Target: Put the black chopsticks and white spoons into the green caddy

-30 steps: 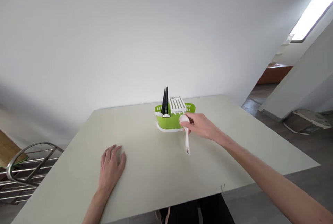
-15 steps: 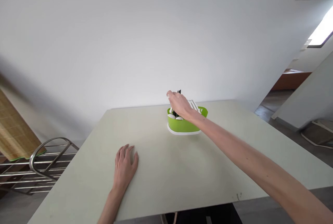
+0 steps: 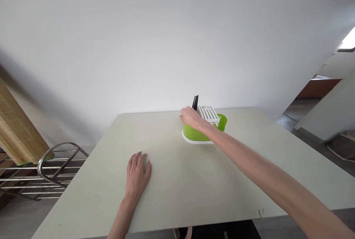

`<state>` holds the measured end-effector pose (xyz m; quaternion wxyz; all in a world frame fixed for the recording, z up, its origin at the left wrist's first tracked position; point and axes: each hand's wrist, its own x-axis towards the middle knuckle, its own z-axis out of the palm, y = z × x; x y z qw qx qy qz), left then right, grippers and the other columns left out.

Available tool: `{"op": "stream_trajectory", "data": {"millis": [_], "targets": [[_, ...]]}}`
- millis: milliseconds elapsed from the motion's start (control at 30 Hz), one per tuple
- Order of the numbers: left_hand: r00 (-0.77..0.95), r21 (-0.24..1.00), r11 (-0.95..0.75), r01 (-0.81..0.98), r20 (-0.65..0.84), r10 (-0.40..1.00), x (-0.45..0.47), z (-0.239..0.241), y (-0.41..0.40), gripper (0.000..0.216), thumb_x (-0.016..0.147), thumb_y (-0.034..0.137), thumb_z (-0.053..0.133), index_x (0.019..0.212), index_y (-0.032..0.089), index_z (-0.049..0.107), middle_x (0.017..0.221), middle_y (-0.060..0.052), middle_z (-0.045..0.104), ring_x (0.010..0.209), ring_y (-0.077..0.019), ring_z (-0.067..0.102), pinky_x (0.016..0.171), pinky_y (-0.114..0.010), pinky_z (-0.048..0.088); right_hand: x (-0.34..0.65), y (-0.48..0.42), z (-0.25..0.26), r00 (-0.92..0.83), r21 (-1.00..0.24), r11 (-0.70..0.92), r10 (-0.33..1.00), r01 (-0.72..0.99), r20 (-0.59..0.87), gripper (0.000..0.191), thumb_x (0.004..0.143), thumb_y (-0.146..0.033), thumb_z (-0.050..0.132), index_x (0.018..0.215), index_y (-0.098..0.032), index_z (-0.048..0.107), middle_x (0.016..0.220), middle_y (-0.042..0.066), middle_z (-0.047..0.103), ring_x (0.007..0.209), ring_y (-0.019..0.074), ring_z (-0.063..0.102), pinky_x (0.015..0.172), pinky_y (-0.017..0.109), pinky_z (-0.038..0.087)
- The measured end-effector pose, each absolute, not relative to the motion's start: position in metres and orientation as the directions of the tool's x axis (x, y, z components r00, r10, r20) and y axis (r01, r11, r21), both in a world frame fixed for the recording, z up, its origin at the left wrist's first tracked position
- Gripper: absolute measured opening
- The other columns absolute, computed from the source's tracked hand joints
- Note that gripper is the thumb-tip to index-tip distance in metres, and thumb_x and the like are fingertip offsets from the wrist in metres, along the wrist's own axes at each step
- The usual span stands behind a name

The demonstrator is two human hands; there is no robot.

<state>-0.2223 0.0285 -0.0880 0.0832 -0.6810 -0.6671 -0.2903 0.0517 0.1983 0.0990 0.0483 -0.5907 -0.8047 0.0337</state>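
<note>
On the table stands a green cutlery holder (image 3: 193,133) with a white base and a white slotted rack (image 3: 208,114) on top. Dark sticks (image 3: 195,102), perhaps chopsticks, rise upright from its back left part. My right hand (image 3: 190,117) is over the holder's left end, its fingers curled down. What those fingers grip is hidden behind the hand. Flat on the tabletop, nearer to me and to the left, rests my left hand (image 3: 138,174), fingers stretched out and holding nothing.
The pale table (image 3: 177,179) meets a white wall (image 3: 155,39) at its back. To the left of it are a metal tube rack (image 3: 59,168) and a leaning bamboo mat (image 3: 19,124). A dark object (image 3: 230,229) shows under the front edge.
My right hand has moved down from beside the dark sticks onto the holder's left end, covering the white spoon-like ends seen there before. The view has shifted slightly; my left hand rests as before.
</note>
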Motion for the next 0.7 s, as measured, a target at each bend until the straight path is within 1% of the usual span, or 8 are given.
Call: {"op": "stream_trajectory", "data": {"millis": [67, 133, 200, 267, 367, 433, 567, 700], "targets": [[-0.056, 0.272, -0.098, 0.957, 0.506, 0.86, -0.222, -0.088, 0.028, 0.039, 0.101, 0.038, 0.048, 0.131, 0.017, 0.064, 0.144, -0.017, 0.06, 0.14, -0.0368, 0.048, 0.114, -0.057, 0.045, 0.054, 0.195, 0.101, -0.31, -0.141, 0.31, 0.95, 0.94, 0.022, 0.036, 0.108, -0.036, 0.052, 0.1, -0.01, 0.076, 0.1, 0.021, 0.075, 0.092, 0.0281, 0.074, 0.071, 0.029, 0.047], [-0.055, 0.271, -0.098, 0.958, 0.504, 0.862, -0.222, -0.087, 0.029, 0.04, 0.101, 0.038, 0.048, 0.131, 0.017, 0.064, 0.144, -0.017, 0.06, 0.14, -0.0369, 0.048, 0.114, -0.057, 0.045, 0.059, 0.193, 0.104, -0.311, -0.175, 0.307, 0.951, 0.936, 0.006, 0.051, 0.111, -0.047, 0.044, 0.096, -0.011, 0.077, 0.094, 0.02, 0.076, 0.088, 0.0272, 0.074, 0.072, 0.03, 0.047], [-0.055, 0.269, -0.095, 0.958, 0.501, 0.864, -0.222, -0.087, 0.029, 0.04, 0.101, 0.038, 0.049, 0.131, 0.017, 0.064, 0.143, -0.017, 0.06, 0.14, -0.0368, 0.048, 0.114, -0.057, 0.045, 0.066, 0.193, 0.108, -0.304, -0.208, 0.297, 0.953, 0.932, 0.001, 0.064, 0.113, -0.049, 0.03, 0.093, -0.011, 0.077, 0.091, 0.019, 0.077, 0.086, 0.0262, 0.074, 0.074, 0.03, 0.047], [-0.056, 0.268, -0.093, 0.959, 0.5, 0.864, -0.222, -0.087, 0.029, 0.039, 0.101, 0.038, 0.049, 0.131, 0.017, 0.064, 0.143, -0.016, 0.06, 0.14, -0.0366, 0.049, 0.115, -0.057, 0.045, 0.072, 0.193, 0.111, -0.305, -0.24, 0.297, 0.952, 0.924, 0.003, 0.07, 0.114, -0.047, 0.022, 0.089, -0.012, 0.077, 0.087, 0.019, 0.078, 0.083, 0.0245, 0.074, 0.075, 0.029, 0.047], [-0.057, 0.265, -0.09, 0.96, 0.501, 0.863, -0.222, -0.087, 0.029, 0.039, 0.101, 0.038, 0.048, 0.131, 0.017, 0.064, 0.144, -0.017, 0.06, 0.14, -0.0365, 0.049, 0.115, -0.058, 0.045, 0.08, 0.191, 0.115, -0.31, -0.273, 0.304, 0.95, 0.913, 0.024, 0.068, 0.114, -0.044, 0.024, 0.082, -0.013, 0.075, 0.081, 0.017, 0.078, 0.079, 0.0232, 0.073, 0.075, 0.028, 0.046], [-0.057, 0.264, -0.09, 0.96, 0.502, 0.863, -0.222, -0.086, 0.03, 0.04, 0.101, 0.038, 0.048, 0.13, 0.017, 0.064, 0.144, -0.017, 0.06, 0.14, -0.0366, 0.048, 0.115, -0.058, 0.045, 0.084, 0.187, 0.12, -0.304, -0.282, 0.307, 0.951, 0.909, 0.058, 0.066, 0.114, -0.041, 0.025, 0.079, -0.014, 0.074, 0.08, 0.016, 0.078, 0.081, 0.0242, 0.073, 0.073, 0.029, 0.045], [-0.049, 0.266, -0.103, 0.959, 0.511, 0.858, -0.222, -0.085, 0.03, 0.04, 0.101, 0.039, 0.047, 0.129, 0.017, 0.064, 0.143, -0.017, 0.06, 0.139, -0.0361, 0.049, 0.115, -0.058, 0.044, 0.101, 0.171, 0.131, -0.299, -0.299, 0.337, 0.94, 0.893, 0.165, 0.055, 0.114, -0.035, 0.027, 0.088, -0.017, 0.072, 0.09, 0.014, 0.079, 0.094, 0.0249, 0.072, 0.076, 0.028, 0.044], [-0.046, 0.268, -0.107, 0.958, 0.507, 0.861, -0.224, -0.084, 0.031, 0.04, 0.1, 0.041, 0.048, 0.13, 0.019, 0.065, 0.142, -0.017, 0.061, 0.139, -0.0356, 0.05, 0.115, -0.057, 0.044, 0.139, 0.136, 0.125, -0.329, -0.471, 0.49, 0.862, 0.733, 0.385, 0.039, 0.113, -0.037, 0.035, 0.102, -0.022, 0.069, 0.104, 0.007, 0.08, 0.095, 0.0208, 0.074, 0.08, 0.027, 0.049]]}}
